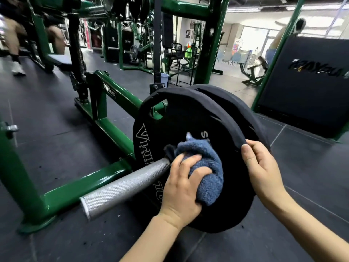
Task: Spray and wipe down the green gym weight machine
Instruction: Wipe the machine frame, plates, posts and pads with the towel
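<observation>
Two black rubber-coated weight plates (190,133) sit side by side on the knurled silver steel sleeve (124,185) of the green steel weight machine frame (111,129), which stands on the dark rubber floor (47,118). I see my left hand (181,188) pressing a bunched blue terry cloth (204,167) against the face of the nearer plate, right at the hub where the sleeve passes through; the fingers (198,172) are curled into the cloth and grip it. My right hand (262,167) holds the upper right rim of the same plate, thumb hooked over the edge and the other fingers wrapped behind, where I cannot see them. White lettering on the plate face is partly covered by the cloth. Behind the plates a green upright post (211,44) rises, and a black padded panel (309,82) with a logo stands at the right. Further green machines fill the background, blurred.
</observation>
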The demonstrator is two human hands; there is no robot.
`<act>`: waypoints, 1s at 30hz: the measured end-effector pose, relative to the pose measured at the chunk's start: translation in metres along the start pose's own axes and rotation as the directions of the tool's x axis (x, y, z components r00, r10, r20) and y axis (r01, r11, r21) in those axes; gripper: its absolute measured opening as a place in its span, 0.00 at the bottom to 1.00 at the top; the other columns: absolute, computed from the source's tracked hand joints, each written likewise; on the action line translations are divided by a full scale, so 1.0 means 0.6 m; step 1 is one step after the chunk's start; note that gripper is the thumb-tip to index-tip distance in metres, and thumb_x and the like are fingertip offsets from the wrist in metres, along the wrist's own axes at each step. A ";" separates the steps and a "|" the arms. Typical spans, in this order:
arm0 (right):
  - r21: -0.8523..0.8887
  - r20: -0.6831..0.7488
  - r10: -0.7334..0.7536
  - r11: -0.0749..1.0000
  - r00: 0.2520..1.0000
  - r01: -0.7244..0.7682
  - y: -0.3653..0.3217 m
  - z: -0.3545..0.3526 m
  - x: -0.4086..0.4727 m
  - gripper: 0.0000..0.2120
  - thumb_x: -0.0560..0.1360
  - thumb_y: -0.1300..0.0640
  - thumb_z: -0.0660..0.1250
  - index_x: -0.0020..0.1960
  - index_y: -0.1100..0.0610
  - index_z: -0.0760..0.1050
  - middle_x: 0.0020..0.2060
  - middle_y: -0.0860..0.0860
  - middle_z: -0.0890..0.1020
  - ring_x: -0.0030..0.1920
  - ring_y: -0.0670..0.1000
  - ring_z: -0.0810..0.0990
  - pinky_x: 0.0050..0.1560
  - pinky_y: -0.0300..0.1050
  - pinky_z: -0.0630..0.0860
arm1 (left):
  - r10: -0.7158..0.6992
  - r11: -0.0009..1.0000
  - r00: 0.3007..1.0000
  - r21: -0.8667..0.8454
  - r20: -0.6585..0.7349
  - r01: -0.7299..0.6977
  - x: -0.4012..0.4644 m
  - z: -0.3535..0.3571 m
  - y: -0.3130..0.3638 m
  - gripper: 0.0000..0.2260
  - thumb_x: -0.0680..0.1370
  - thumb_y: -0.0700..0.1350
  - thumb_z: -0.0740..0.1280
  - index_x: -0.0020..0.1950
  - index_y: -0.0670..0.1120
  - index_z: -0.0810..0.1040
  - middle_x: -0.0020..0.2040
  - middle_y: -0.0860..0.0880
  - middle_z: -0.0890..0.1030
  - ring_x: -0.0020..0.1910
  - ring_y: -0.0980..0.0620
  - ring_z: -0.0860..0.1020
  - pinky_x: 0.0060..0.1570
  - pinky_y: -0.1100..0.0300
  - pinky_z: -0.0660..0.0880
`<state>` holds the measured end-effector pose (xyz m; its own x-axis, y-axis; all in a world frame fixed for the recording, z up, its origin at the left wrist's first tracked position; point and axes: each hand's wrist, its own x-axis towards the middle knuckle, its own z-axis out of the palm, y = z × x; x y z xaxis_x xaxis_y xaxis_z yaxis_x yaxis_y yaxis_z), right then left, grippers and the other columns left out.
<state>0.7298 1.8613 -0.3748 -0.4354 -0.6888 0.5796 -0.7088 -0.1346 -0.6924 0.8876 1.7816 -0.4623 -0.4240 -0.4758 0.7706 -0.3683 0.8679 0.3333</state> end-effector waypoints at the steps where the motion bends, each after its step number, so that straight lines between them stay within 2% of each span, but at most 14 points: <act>1: 0.008 0.012 0.011 1.000 1.000 -0.011 0.002 -0.004 -0.006 0.07 0.76 0.46 0.58 0.49 0.46 0.73 0.43 0.41 0.79 0.46 0.34 0.77 0.47 0.29 0.70 | -0.046 0.999 0.998 0.019 0.051 0.045 -0.010 -0.003 -0.005 0.32 0.58 0.42 0.74 0.59 0.57 0.70 0.66 0.53 0.67 0.69 0.44 0.63 0.64 0.48 0.72; 3: -0.014 0.028 0.031 0.999 0.999 -0.031 -0.003 -0.010 -0.009 0.10 0.75 0.42 0.57 0.46 0.46 0.73 0.40 0.43 0.79 0.42 0.40 0.77 0.44 0.37 0.71 | -0.070 0.997 0.995 -0.027 0.075 0.072 -0.017 -0.018 -0.005 0.31 0.57 0.40 0.72 0.58 0.56 0.71 0.66 0.53 0.68 0.69 0.46 0.63 0.62 0.46 0.73; 5: -0.086 0.012 -0.006 0.996 1.000 0.007 -0.018 -0.012 0.005 0.09 0.77 0.43 0.58 0.46 0.47 0.73 0.40 0.41 0.78 0.42 0.40 0.75 0.43 0.31 0.68 | -0.087 0.985 0.995 -0.151 -0.038 0.080 0.014 -0.038 0.012 0.25 0.61 0.39 0.65 0.57 0.54 0.73 0.66 0.51 0.71 0.69 0.45 0.66 0.66 0.48 0.69; 8: -0.148 -0.029 -0.079 0.986 0.996 0.074 -0.053 0.001 0.056 0.12 0.81 0.49 0.60 0.59 0.54 0.74 0.48 0.42 0.76 0.45 0.36 0.71 0.45 0.20 0.62 | -0.202 0.948 0.958 -0.287 -0.203 0.139 0.099 -0.060 0.055 0.23 0.64 0.43 0.60 0.59 0.53 0.71 0.67 0.47 0.70 0.69 0.43 0.67 0.70 0.50 0.64; 10: -0.166 0.020 -0.072 0.983 0.997 0.074 -0.072 0.018 0.094 0.16 0.81 0.49 0.59 0.64 0.56 0.72 0.50 0.43 0.76 0.49 0.37 0.70 0.46 0.23 0.63 | -0.219 0.951 0.947 -0.267 -0.237 0.153 0.120 -0.048 0.057 0.23 0.65 0.45 0.60 0.60 0.53 0.69 0.67 0.46 0.69 0.68 0.41 0.67 0.69 0.49 0.64; 12: -0.246 0.084 -0.084 0.964 0.993 0.102 -0.079 0.035 0.110 0.17 0.80 0.46 0.59 0.64 0.55 0.73 0.53 0.46 0.79 0.54 0.46 0.75 0.52 0.37 0.68 | -0.193 0.966 0.954 -0.213 -0.231 0.145 0.097 -0.025 0.035 0.23 0.65 0.44 0.60 0.61 0.52 0.69 0.67 0.45 0.69 0.67 0.41 0.68 0.68 0.47 0.64; 14: -0.367 0.103 -0.111 0.919 0.988 0.142 -0.075 0.042 0.104 0.17 0.79 0.46 0.61 0.64 0.53 0.72 0.56 0.50 0.81 0.57 0.53 0.77 0.54 0.46 0.70 | -0.210 0.969 0.959 -0.169 -0.192 0.178 0.061 -0.011 0.007 0.22 0.66 0.45 0.60 0.61 0.53 0.68 0.67 0.46 0.69 0.66 0.42 0.68 0.68 0.49 0.64; 16: -0.402 0.073 -0.125 0.904 0.989 0.144 -0.072 0.045 0.087 0.16 0.79 0.47 0.61 0.64 0.54 0.72 0.55 0.51 0.81 0.57 0.55 0.77 0.52 0.48 0.70 | -0.259 0.960 0.958 -0.142 -0.123 0.242 0.037 -0.011 -0.008 0.23 0.65 0.44 0.60 0.60 0.56 0.68 0.67 0.52 0.66 0.66 0.44 0.68 0.67 0.52 0.64; 19: -0.380 0.031 -0.113 0.918 0.993 0.116 -0.066 0.039 0.059 0.17 0.80 0.48 0.60 0.66 0.54 0.70 0.56 0.51 0.80 0.58 0.54 0.76 0.51 0.46 0.68 | -0.292 0.949 0.955 -0.142 -0.053 0.282 0.028 -0.028 -0.001 0.27 0.62 0.40 0.65 0.60 0.58 0.69 0.67 0.56 0.67 0.68 0.50 0.66 0.66 0.54 0.66; 23: -0.363 0.075 -0.044 0.929 0.996 0.068 -0.047 0.012 0.020 0.19 0.79 0.50 0.62 0.67 0.56 0.68 0.59 0.53 0.78 0.59 0.55 0.76 0.50 0.46 0.68 | -0.260 0.947 0.948 -0.239 -0.183 0.214 0.079 -0.067 0.042 0.27 0.63 0.39 0.67 0.60 0.55 0.70 0.68 0.52 0.68 0.69 0.48 0.66 0.69 0.58 0.63; 26: -0.351 0.090 0.008 0.936 0.996 0.024 -0.031 -0.006 -0.020 0.18 0.78 0.50 0.63 0.64 0.56 0.68 0.55 0.50 0.78 0.56 0.53 0.76 0.46 0.43 0.65 | -0.206 0.958 0.954 -0.243 -0.217 0.152 0.111 -0.068 0.066 0.25 0.65 0.43 0.67 0.61 0.54 0.69 0.69 0.48 0.68 0.70 0.44 0.66 0.70 0.53 0.63; 28: -0.333 0.081 0.041 0.943 0.996 -0.011 -0.028 -0.018 -0.032 0.20 0.77 0.45 0.59 0.62 0.56 0.69 0.51 0.48 0.77 0.54 0.53 0.76 0.46 0.44 0.65 | -0.146 0.971 0.966 -0.218 -0.212 0.099 0.099 -0.042 0.065 0.24 0.65 0.47 0.67 0.61 0.52 0.68 0.69 0.46 0.68 0.69 0.41 0.66 0.70 0.49 0.62; 30: -0.279 0.051 0.057 0.959 0.997 -0.040 -0.043 -0.020 -0.012 0.24 0.76 0.40 0.52 0.61 0.55 0.70 0.51 0.48 0.77 0.56 0.53 0.75 0.49 0.44 0.65 | -0.108 0.983 0.973 -0.170 -0.202 0.074 0.070 -0.013 0.052 0.26 0.64 0.48 0.67 0.62 0.52 0.68 0.69 0.46 0.67 0.69 0.40 0.66 0.70 0.49 0.62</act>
<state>0.7444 1.8780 -0.3560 -0.4459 -0.7308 0.5168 -0.8175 0.0973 -0.5676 0.8650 1.7897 -0.4155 -0.2055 -0.5281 0.8239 -0.2530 0.8419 0.4766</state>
